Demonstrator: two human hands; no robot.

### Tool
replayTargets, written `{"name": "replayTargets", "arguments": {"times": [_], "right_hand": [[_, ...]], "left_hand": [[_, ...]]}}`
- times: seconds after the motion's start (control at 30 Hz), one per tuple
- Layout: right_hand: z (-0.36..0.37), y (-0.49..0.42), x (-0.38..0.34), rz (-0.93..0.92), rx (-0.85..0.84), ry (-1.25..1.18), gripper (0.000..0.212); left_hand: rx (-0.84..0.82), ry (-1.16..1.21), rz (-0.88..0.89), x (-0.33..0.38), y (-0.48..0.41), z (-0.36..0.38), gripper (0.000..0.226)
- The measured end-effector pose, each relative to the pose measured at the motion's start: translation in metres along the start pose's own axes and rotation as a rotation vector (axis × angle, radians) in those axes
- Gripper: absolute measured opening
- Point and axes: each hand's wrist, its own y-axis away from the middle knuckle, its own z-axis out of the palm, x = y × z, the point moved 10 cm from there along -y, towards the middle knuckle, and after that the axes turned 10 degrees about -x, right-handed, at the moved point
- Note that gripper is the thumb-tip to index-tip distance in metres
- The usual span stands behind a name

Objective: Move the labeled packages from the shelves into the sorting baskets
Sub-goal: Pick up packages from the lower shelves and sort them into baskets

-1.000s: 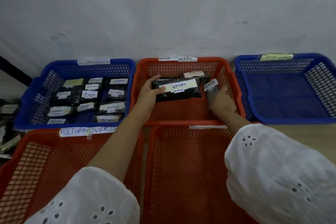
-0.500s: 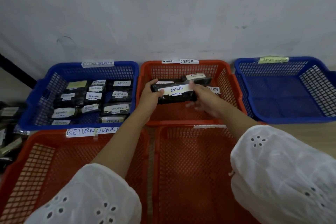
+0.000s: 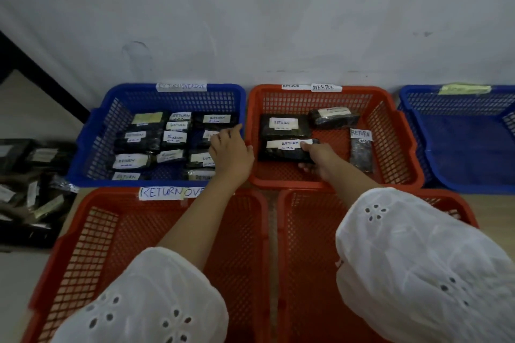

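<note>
Baskets first: the blue plastic mesh basket (image 3: pixel 172 99) at back left is packed with black wrapped packages with white handwritten labels (image 3: pixel 131 161). The red plastic mesh basket (image 3: pixel 317 103) beside it holds four more of the same kind. From my remote seat I see the right hand (image 3: pixel 317 157) gripping the right end of the front-left RETURN package (image 3: pixel 281 152), low in that red basket. The left hand (image 3: pixel 231 150) hovers loose-fingered over the blue basket's right side, holding nothing.
</note>
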Motion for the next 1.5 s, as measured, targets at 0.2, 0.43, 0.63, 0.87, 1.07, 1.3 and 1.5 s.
{"name": "replayTargets", "arguments": {"times": [0.2, 0.43, 0.63, 0.87, 1.07, 1.3, 1.5], "right_hand": [[-0.003, -0.015, -0.008, -0.06, 0.169, 0.068, 0.043], [-0.019, -0.005, -0.008, 0.072, 0.354, 0.396, 0.073], [-0.027, 0.032, -0.023, -0.009, 0.44, 0.401, 0.073], [0.0, 0.092, -0.048, -0.382, 0.41, 0.126, 0.051], [0.054, 0.147, -0.039, -0.54, 0.269, 0.093, 0.058], [0.132, 0.242, -0.017, -0.707, 0.114, 0.118, 0.04], [0.224, 0.33, 0.025, -0.75, -0.047, 0.149, 0.037]], "left_hand": [[-0.024, 0.034, 0.066, -0.001, -0.005, 0.0, 0.056], [-0.044, 0.037, 0.092, -0.002, -0.005, 0.0, 0.056], [-0.091, 0.041, 0.162, 0.0, 0.007, -0.014, 0.055], [-0.062, 0.047, 0.318, -0.004, 0.039, -0.051, 0.058], [-0.061, 0.132, 0.461, -0.023, 0.088, -0.076, 0.063], [-0.047, 0.176, 0.607, -0.063, 0.177, -0.11, 0.065], [0.048, 0.19, 0.648, -0.132, 0.27, -0.148, 0.063]]}}
